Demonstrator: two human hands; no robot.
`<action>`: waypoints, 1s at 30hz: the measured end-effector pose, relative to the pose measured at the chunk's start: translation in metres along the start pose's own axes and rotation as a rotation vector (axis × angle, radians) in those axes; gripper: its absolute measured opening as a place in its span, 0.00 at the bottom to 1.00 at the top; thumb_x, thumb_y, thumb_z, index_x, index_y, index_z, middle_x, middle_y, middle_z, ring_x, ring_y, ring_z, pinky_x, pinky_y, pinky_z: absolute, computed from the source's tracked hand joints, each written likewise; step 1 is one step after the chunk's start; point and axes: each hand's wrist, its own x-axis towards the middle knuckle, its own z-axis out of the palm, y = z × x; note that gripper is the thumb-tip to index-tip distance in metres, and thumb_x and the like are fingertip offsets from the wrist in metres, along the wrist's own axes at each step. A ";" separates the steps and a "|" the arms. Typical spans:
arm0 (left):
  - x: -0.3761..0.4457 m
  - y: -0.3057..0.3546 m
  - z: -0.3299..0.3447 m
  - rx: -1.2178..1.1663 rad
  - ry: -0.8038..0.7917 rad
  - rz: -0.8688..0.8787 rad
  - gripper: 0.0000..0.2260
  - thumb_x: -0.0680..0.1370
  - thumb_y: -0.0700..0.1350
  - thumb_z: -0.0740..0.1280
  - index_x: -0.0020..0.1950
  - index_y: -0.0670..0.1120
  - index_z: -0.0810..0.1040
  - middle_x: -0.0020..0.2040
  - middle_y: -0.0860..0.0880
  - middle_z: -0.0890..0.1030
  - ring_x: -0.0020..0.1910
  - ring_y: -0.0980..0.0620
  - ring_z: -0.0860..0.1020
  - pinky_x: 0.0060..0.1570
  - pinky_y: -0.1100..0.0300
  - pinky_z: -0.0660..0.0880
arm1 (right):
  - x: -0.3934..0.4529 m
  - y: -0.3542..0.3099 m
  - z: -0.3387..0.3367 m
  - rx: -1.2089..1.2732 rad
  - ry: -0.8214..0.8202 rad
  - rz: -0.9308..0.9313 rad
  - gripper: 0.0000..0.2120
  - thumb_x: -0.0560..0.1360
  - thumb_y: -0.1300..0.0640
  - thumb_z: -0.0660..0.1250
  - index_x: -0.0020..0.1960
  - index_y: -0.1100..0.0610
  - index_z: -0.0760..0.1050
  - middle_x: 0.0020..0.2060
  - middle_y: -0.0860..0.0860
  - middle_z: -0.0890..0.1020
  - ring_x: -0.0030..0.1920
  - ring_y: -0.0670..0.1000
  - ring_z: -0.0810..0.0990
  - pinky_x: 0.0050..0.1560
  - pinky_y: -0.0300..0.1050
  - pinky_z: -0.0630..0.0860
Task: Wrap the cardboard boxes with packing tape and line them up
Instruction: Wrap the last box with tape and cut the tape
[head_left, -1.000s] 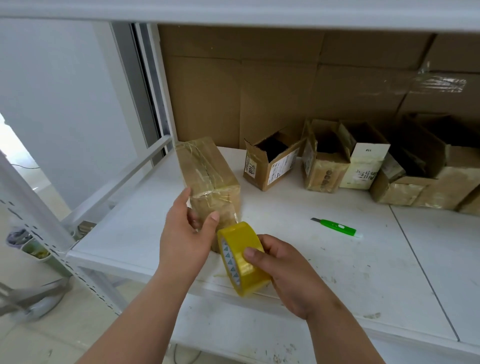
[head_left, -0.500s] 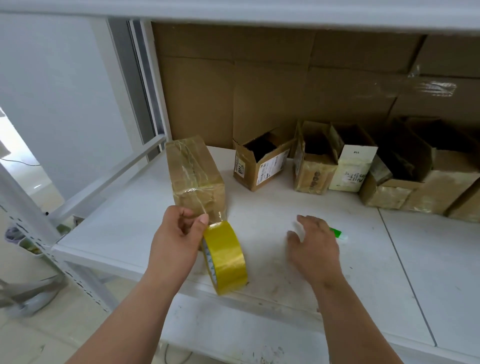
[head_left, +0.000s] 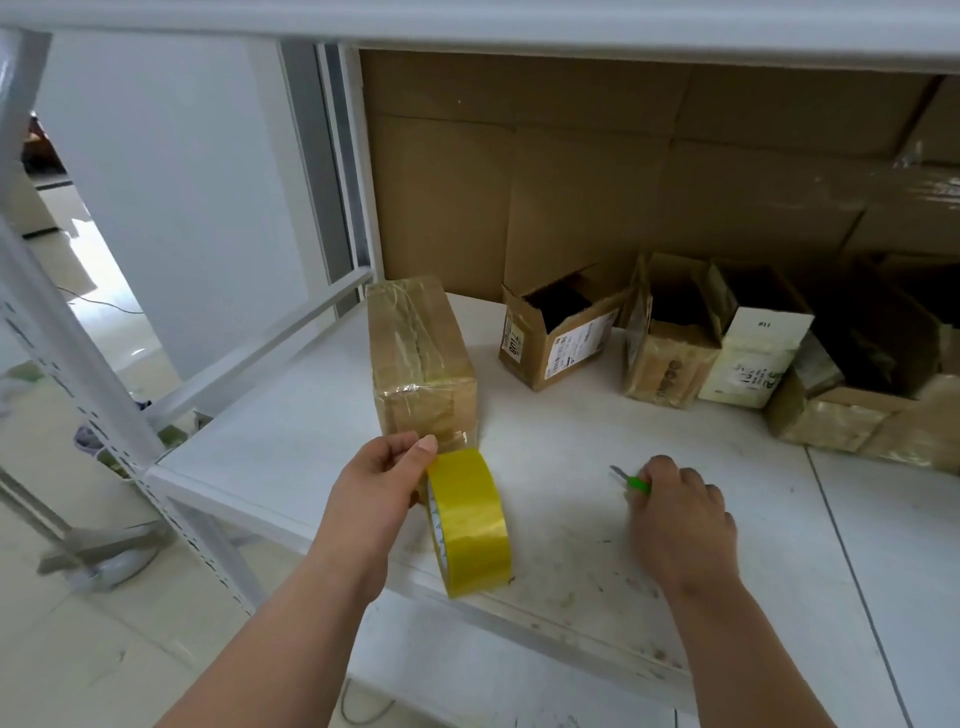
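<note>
**One cut to free the roll**

One wrapped box (head_left: 421, 364) stands near the shelf's (head_left: 597, 457) left front corner, tape roll (head_left: 467, 522) upright against it. Left hand (head_left: 376, 486) pinches the tape by the roll; right hand (head_left: 680, 512) curls round the green cutter (head_left: 631, 480). Keep the strand taut and slice close to the box, blade away from the thumb.

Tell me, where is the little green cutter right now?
In the head view, the green plastic utility cutter lies on the white shelf, gripped by the right hand, right of the yellow tape roll.
</note>
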 end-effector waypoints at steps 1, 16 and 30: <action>0.001 0.000 0.000 0.016 0.006 0.001 0.08 0.78 0.49 0.69 0.55 0.48 0.81 0.49 0.48 0.85 0.48 0.50 0.83 0.55 0.54 0.78 | -0.003 -0.005 -0.004 0.096 0.018 -0.034 0.04 0.82 0.53 0.56 0.54 0.53 0.67 0.43 0.53 0.78 0.43 0.55 0.74 0.43 0.49 0.72; 0.024 0.004 -0.008 0.001 -0.045 -0.019 0.03 0.77 0.42 0.71 0.50 0.46 0.79 0.39 0.49 0.81 0.31 0.60 0.78 0.33 0.66 0.74 | -0.006 -0.122 -0.044 0.421 -0.228 -0.443 0.15 0.79 0.56 0.66 0.64 0.44 0.78 0.55 0.44 0.78 0.53 0.42 0.76 0.53 0.34 0.73; 0.026 0.004 -0.003 -0.134 0.043 -0.111 0.04 0.77 0.39 0.69 0.47 0.43 0.84 0.34 0.48 0.82 0.27 0.57 0.77 0.31 0.63 0.73 | 0.011 -0.145 -0.046 0.252 -0.264 -0.593 0.13 0.77 0.53 0.64 0.59 0.48 0.82 0.53 0.45 0.82 0.52 0.45 0.78 0.56 0.45 0.77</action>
